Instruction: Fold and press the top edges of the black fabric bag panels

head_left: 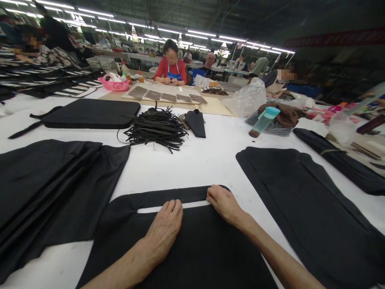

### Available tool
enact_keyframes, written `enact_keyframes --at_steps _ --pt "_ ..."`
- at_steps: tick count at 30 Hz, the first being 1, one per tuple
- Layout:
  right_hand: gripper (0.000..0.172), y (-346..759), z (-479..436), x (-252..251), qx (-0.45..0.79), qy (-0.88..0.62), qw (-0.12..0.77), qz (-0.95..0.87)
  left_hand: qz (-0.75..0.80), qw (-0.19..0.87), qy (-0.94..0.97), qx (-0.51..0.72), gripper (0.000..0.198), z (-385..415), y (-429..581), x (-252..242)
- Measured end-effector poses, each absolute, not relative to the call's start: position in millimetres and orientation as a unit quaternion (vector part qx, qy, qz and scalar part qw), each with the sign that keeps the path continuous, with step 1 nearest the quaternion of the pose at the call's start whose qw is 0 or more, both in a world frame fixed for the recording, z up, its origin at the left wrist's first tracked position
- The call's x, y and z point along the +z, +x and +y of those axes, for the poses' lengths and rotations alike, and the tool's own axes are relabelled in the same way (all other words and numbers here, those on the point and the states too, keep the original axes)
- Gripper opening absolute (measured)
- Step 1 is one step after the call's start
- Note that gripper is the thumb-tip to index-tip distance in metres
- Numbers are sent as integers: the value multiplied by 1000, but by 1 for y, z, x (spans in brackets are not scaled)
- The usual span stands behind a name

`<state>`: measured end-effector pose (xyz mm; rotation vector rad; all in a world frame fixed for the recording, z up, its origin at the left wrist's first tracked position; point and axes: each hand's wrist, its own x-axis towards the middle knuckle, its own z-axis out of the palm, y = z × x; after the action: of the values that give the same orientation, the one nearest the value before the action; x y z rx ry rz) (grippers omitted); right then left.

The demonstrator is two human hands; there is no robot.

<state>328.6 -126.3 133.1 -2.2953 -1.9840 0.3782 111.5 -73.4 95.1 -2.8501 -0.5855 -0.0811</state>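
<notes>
A large black sheet (210,245) with rounded far corners lies on the white table (210,160) before me. Near its far edge runs a long narrow slot, through which white shows. My left hand (165,226) rests on the near edge of this slot, fingers together and bent down. My right hand (224,202) pinches the black material at the slot's right end, close to the sheet's far right corner. The fingertips of both hands are partly hidden.
Black material (54,192) lies left, black panels (300,192) right. Beyond are a black pad (90,113), a heap of black strips (158,128), a turquoise-lidded bottle (264,121) and a pink basket (114,83). A person in red (159,72) sits across.
</notes>
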Motion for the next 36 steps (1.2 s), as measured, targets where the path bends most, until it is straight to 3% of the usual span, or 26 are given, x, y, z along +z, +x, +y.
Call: enact_keyframes --at_steps 3,14,21,26,31,36 --pt "14 330 -119 134 144 -765 20 -628 -202 128 -971 -10 39 -76 113 100" --pt "14 323 -104 156 195 -809 -36 -553 -264 132 -954 52 56 -88 142 118" --pt "11 325 -105 154 203 -817 -32 -539 -254 190 -945 86 66 -87 152 115" --pt "8 325 -106 153 199 -835 -26 -512 -227 174 -945 160 74 -84 166 124" --pt "17 339 -109 153 196 -860 -26 -471 -213 180 -947 157 75 -84 167 126" --pt "6 355 -115 151 184 -866 5 -464 -223 197 -944 139 74 -87 166 122"
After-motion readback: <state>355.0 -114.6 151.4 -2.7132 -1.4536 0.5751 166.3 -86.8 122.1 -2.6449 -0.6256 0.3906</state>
